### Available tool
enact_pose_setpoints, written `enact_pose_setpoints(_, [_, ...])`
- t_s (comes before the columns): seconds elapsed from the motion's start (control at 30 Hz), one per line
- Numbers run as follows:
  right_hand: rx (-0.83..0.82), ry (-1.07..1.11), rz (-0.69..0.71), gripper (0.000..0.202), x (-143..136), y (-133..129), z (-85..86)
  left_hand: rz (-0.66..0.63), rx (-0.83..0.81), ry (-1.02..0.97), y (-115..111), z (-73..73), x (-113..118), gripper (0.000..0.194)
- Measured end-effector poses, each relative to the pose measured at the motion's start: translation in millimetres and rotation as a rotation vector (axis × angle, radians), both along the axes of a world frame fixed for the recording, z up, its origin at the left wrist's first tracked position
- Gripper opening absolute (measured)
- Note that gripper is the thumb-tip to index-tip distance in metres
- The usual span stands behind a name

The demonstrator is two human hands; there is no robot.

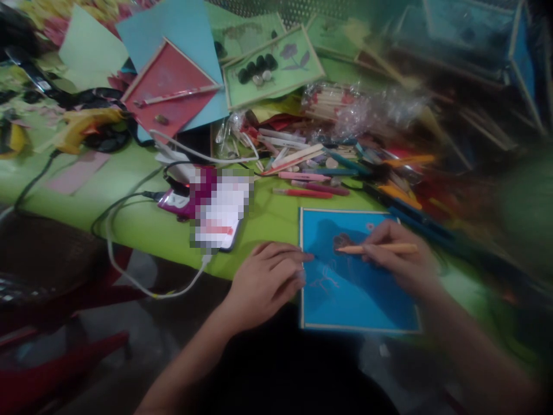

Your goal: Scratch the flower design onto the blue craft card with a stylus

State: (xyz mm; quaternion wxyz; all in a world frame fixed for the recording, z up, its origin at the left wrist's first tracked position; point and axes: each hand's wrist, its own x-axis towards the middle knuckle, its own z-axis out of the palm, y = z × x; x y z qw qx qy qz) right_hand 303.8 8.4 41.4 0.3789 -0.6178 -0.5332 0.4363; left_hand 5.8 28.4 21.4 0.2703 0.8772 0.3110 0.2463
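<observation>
A blue board (pixel 363 300) edged with pale sticks lies at the table's front edge. It bears a dark flower-like shape (pixel 341 242) and thin pale pink drawn lines (pixel 326 279) below it. My right hand (pixel 397 253) pinches an orange pen (pixel 389 249), its tip at the dark shape. A shadow falls across the board from that hand. My left hand (pixel 272 279) lies at the board's left edge, fingers stretched out and the fingertips on the border. Nothing shows in its grip.
Left of the board lie a phone (pixel 222 213) on a white cable and a purple power strip (pixel 181 202). Several pens (pixel 302 193) lie beyond the board. Further back are a green framed picture with stones (pixel 276 95), a red framed board (pixel 173 86) and a yellow glue gun (pixel 82 127).
</observation>
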Motion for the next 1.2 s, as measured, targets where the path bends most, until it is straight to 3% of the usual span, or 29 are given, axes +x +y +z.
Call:
enact_pose_setpoints(0.4, [0.036, -0.038, -0.001, 0.026, 3.4, -0.7, -2.3, 0.001, 0.01, 0.006, 0.3, 0.7, 0.9, 0.017])
enact_pose_setpoints(0.87, [-0.002, -0.014, -0.123, 0.021, -1.4, 1.5, 2.9, -0.006, -0.006, 0.004, 0.3, 0.6, 0.0, 0.014])
enact_pose_setpoints(1.2, [0.002, -0.021, -0.09, 0.021, 2.9, -0.8, -1.1, -0.001, 0.012, -0.012, 1.1, 0.5, 1.1, 0.017])
